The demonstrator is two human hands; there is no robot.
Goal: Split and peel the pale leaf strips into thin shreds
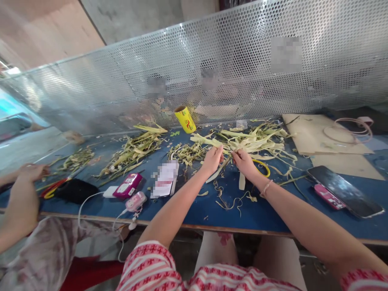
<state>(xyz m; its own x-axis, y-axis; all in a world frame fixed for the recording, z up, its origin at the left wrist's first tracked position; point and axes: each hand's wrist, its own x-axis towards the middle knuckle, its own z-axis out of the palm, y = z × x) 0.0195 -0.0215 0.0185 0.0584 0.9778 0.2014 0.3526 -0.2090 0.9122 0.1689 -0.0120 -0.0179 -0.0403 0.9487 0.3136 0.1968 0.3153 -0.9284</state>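
A blue table (266,214) runs across the view, backed by a screen of punched metal (242,60). On its right end lie sheets of cardboard (315,129), and a dark phone (345,190) rests nearer the edge on a pink case (327,197). A big heap of pale leaf strips (254,139) lies at the middle back, with two smaller heaps (133,151) to the left and a yellow tube (185,119) tipped over between them. A co-worker's hand (32,171) rests at the far left. The left hand (213,158) and right hand (243,161) meet just in front of the big heap, both pinched on one leaf strip (221,167) that hangs down between them. A yellow ring (263,165) lies just beside the right wrist. Curled scraps (232,202) lie on the table below the hands.
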